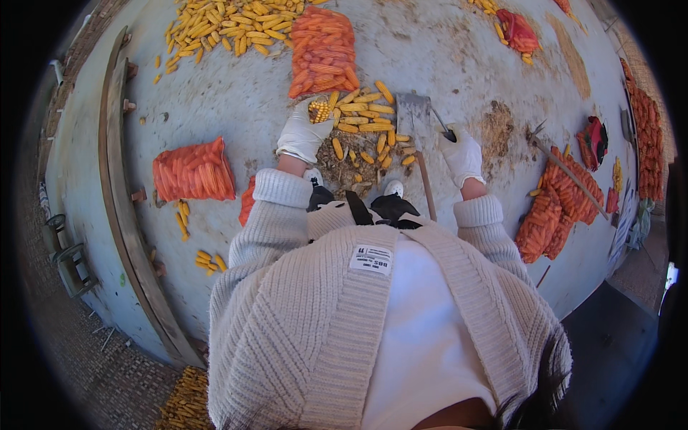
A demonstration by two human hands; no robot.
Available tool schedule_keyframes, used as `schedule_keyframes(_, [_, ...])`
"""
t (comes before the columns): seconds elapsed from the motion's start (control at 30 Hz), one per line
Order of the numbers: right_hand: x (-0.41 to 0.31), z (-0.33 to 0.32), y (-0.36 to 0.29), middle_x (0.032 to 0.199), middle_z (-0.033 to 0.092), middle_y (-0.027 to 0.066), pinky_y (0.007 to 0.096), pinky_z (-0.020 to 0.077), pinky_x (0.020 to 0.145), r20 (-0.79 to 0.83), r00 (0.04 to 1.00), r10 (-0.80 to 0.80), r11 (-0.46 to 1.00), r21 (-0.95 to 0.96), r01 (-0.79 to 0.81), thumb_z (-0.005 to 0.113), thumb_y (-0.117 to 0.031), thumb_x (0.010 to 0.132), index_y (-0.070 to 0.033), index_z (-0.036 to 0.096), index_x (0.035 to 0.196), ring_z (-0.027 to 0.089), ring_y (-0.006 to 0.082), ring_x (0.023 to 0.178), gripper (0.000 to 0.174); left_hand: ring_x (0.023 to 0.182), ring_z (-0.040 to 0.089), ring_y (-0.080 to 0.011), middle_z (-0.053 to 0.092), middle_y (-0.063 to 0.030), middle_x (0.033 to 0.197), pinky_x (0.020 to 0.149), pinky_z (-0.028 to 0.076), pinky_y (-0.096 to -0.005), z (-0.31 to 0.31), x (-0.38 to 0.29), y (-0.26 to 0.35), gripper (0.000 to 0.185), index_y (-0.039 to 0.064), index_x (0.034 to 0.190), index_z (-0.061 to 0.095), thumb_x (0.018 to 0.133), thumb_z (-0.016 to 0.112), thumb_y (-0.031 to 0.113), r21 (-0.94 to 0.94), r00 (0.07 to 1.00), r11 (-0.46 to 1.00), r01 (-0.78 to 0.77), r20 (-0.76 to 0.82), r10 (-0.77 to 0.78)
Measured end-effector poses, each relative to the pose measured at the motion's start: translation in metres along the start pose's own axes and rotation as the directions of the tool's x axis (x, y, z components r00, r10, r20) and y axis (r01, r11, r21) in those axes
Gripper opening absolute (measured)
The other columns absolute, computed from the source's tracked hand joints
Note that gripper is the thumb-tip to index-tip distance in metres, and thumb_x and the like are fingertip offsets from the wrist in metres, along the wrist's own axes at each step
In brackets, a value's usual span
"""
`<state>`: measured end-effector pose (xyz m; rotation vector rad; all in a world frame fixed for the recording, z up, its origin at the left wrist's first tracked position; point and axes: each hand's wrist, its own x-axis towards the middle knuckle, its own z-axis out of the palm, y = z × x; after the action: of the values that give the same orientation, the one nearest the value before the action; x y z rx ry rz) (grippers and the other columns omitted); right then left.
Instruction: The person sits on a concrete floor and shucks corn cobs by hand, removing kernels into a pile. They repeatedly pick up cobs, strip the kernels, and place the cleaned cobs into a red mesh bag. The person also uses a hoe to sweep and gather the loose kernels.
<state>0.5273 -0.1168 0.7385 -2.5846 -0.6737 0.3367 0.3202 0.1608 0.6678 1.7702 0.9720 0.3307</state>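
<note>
My left hand [305, 133], in a white glove, grips a yellow corn cob [319, 111] whose kernels face up past the fingers. In my gloved right hand [461, 153] is a thin metal tool [439, 116] with a black handle; it looks like a screwdriver. Its tip lies over or beside a shovel's flat metal blade [413, 114]; I cannot tell whether they touch. Between my hands, several loose cobs [371, 113] lie on the concrete. Husk scraps and dirt [344, 164] spread below them, in front of my shoes.
A full orange mesh sack of corn [324, 51] stands just beyond my left hand, near a large corn heap [236, 24]. Another sack [193, 170] lies at left. The shovel's wooden handle [426, 185] points towards me. At right, a long-handled tool [572, 177] rests across filled sacks [559, 204].
</note>
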Motion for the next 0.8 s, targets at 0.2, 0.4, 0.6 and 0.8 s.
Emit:
schedule_keyframes(0.2, [0.000, 0.002, 0.004, 0.088, 0.073, 0.0151, 0.0332, 0.0525, 0.072, 0.030, 0.996, 0.080, 0.964, 0.251, -0.085, 0.071, -0.023, 0.085, -0.005, 0.071, 0.109, 0.070, 0.0220, 0.081, 0.030, 0.097, 0.069, -0.0258, 0.069, -0.0184, 0.112, 0.089, 0.056, -0.0353, -0.003, -0.008, 0.033, 0.029, -0.006, 0.118, 0.060, 0.095, 0.064, 0.011, -0.741, 0.994, 0.666, 0.089, 0.027, -0.103])
schedule_keyframes(0.4, [-0.015, 0.050, -0.020, 0.091, 0.068, 0.0004, 0.0228, 0.0501, 0.073, 0.242, 0.970, -0.013, 0.537, 0.820, -0.198, 0.076, -0.012, 0.084, -0.001, 0.069, 0.110, 0.060, 0.0069, 0.081, 0.029, 0.113, 0.063, -0.0329, 0.064, -0.0206, 0.123, 0.100, 0.052, -0.0418, 0.007, -0.011, 0.046, 0.036, -0.006, 0.122, 0.059, 0.099, 0.060, 0.022, -0.940, 0.938, 0.214, 0.267, 0.203, -0.280])
schedule_keyframes(0.6, [-0.030, 0.048, -0.097, 0.100, 0.069, 0.0045, 0.0241, 0.0509, 0.076, 0.324, 0.906, -0.275, 0.722, 0.691, -0.028, 0.082, -0.025, 0.080, 0.002, 0.060, 0.124, 0.061, 0.0098, 0.084, 0.057, 0.114, 0.061, -0.0303, 0.063, -0.0183, 0.124, 0.104, 0.049, -0.0447, 0.041, -0.028, 0.069, 0.041, -0.002, 0.124, 0.060, 0.099, 0.059, 0.031, -0.943, 0.927, 0.095, 0.318, 0.288, -0.241])
schedule_keyframes(0.8, [-0.029, 0.057, -0.103, 0.094, 0.068, 0.0058, 0.0240, 0.0492, 0.066, 0.429, 0.881, -0.201, 0.609, 0.759, -0.231, 0.082, -0.028, 0.079, 0.003, 0.061, 0.121, 0.060, 0.0099, 0.074, 0.056, 0.114, 0.061, -0.0314, 0.063, -0.0182, 0.125, 0.104, 0.048, -0.0477, 0.040, -0.030, 0.055, 0.044, -0.002, 0.126, 0.059, 0.099, 0.058, 0.033, -0.943, 0.923, -0.026, 0.331, 0.330, -0.197])
